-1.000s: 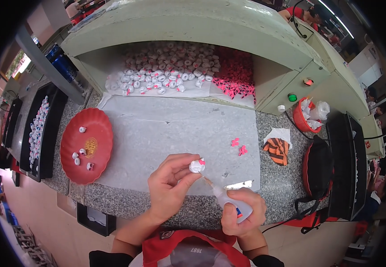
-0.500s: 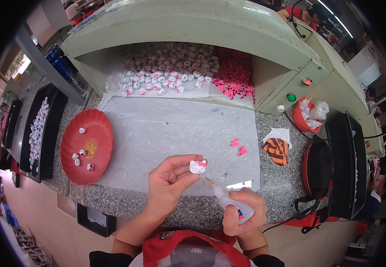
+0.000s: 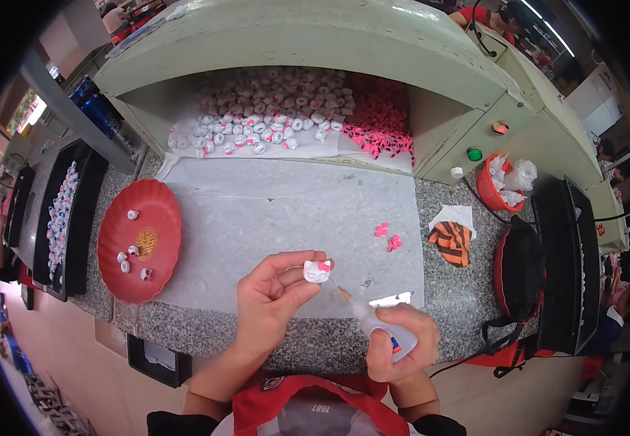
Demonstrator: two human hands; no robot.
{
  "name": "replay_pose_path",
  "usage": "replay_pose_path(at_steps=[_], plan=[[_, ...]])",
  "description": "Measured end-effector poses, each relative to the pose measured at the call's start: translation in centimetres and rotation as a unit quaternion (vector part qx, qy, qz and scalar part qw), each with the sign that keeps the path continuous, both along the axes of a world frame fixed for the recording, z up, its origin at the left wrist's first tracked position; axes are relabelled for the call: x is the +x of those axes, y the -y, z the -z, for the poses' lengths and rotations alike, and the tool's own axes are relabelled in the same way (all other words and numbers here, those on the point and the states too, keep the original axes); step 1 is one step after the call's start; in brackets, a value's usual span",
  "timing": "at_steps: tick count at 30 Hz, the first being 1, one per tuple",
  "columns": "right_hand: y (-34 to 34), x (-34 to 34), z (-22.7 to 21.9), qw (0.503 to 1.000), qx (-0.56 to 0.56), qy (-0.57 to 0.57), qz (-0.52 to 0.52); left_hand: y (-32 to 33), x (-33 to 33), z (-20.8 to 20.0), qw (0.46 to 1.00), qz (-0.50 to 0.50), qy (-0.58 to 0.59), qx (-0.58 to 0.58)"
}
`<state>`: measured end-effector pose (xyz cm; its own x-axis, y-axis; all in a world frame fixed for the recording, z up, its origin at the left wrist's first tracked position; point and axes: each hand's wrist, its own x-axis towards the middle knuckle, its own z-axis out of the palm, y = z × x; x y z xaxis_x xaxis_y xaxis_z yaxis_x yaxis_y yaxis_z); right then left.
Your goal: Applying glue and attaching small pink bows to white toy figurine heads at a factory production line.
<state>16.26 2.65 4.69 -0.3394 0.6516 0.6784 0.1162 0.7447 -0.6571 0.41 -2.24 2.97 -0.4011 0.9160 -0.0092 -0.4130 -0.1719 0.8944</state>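
Well, in the head view, the small white cat head (image 3: 316, 272) is held up over the near part of the sheet (image 3: 286, 196), a little right of its middle. The left hand (image 3: 265, 305) pinches it from the left between thumb and fingertips, leaving bare the pink bow (image 3: 324, 267) at its upper right. The head looks light and hard, probably moulded plastic; its smooth, rounded sides could twist or slip in a loose pinch, and the bow, if stuck on, seems the part most easily knocked. Its left side and rim are likely the best hold, keeping fingers off face and bow.

The right hand (image 3: 406, 341) is wrapped around a translucent bottle (image 3: 374, 325), above the sheet's near edge, toward the right. Its thin nozzle (image 3: 345, 293) slants toward the head's right side; whether the tip touches, I cannot tell. The bottle looks light and soft-walled, so a hard squeeze could force out its contents; the wide body seems the sensible hold.

Small pink pieces (image 3: 395, 243) lie on the sheet's right part. A red plate (image 3: 114, 243) bearing some white parts (image 3: 146, 274) sits at the sheet's left edge; beyond the far edge stands a cabinet (image 3: 293, 43).
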Motion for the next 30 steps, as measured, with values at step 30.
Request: replay_pose_path(at_steps=[30], plan=[[-10.0,2.5,9.2,0.871,-0.206,0.369,0.25,-0.6,0.8,2.2,0.998,0.016,0.002,-0.061]])
